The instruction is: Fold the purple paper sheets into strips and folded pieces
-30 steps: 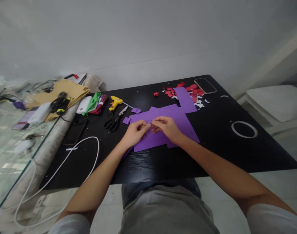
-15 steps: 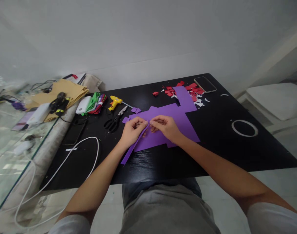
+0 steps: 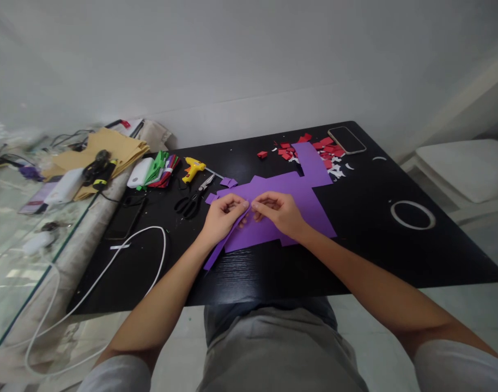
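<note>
A narrow folded strip of purple paper (image 3: 221, 252) is pinched between the thumb and fingers of my left hand (image 3: 226, 216). It slants down toward the front of the table. Close against its upper end, my right hand (image 3: 278, 213) has thumb and forefinger pressed together. Whatever those fingertips grip is too small to make out. Beneath both hands lie larger flat purple sheets (image 3: 310, 209), overlapping on the black table (image 3: 375, 245). Small purple pieces (image 3: 228, 182) rest just beyond my left hand.
Black-handled scissors (image 3: 195, 198) and a yellow glue gun (image 3: 193, 169) lie to the left. Red and white scraps (image 3: 282, 151) and a phone (image 3: 347, 140) sit at the back right. A tape ring (image 3: 413, 226) lies at right; a white cable (image 3: 164, 245) loops at left.
Both hands stay nearly in place at the upper end of the purple strip. The strip's lower end sits slightly higher in view, and the view has shifted a little.
</note>
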The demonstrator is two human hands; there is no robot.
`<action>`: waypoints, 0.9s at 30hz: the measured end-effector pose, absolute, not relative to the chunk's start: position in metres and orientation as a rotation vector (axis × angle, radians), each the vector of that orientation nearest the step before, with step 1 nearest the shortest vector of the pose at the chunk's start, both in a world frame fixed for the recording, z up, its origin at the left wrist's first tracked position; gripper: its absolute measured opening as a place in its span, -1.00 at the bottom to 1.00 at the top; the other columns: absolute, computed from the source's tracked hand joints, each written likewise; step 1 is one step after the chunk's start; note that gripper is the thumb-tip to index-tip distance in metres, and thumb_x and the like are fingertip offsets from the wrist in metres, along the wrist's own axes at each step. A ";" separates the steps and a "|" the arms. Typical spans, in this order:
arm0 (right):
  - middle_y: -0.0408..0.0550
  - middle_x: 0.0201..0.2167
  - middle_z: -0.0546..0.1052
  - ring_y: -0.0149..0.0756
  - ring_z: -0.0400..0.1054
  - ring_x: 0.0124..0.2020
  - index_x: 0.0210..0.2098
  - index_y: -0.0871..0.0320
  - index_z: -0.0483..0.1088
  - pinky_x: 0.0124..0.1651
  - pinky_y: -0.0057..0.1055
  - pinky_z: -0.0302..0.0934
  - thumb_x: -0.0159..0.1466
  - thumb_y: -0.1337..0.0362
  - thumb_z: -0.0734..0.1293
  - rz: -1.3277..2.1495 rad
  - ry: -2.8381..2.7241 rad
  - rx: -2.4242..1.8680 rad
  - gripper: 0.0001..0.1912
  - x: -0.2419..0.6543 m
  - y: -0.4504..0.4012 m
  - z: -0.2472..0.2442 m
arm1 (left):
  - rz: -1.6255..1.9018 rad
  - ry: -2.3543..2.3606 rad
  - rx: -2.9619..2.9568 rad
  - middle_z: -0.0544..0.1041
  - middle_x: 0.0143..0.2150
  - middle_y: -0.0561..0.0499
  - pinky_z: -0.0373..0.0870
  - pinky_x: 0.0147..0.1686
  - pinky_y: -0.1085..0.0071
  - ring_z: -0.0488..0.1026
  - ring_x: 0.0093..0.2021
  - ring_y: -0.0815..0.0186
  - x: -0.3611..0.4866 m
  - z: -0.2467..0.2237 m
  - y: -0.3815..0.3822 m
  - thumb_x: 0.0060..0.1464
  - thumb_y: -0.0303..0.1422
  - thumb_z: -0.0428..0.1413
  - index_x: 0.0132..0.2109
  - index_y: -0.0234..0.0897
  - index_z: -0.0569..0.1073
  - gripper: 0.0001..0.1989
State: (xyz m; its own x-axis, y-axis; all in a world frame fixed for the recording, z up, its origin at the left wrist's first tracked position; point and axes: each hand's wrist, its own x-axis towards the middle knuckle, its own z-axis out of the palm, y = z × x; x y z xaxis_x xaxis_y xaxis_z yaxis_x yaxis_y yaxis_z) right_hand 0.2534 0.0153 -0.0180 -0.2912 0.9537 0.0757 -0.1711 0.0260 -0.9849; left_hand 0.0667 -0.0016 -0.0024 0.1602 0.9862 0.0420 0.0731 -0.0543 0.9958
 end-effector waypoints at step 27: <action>-0.08 -0.39 0.68 -0.27 0.51 -0.43 -0.29 0.04 0.69 -0.25 -0.26 0.47 0.10 0.05 0.62 1.217 -1.453 -0.907 -0.74 0.258 0.016 -0.020 | 1.044 1.084 1.401 0.57 -0.51 0.03 0.47 -0.47 0.45 0.49 -0.54 0.38 0.061 0.001 0.001 0.12 -0.07 0.33 -0.32 -0.29 0.57 -0.66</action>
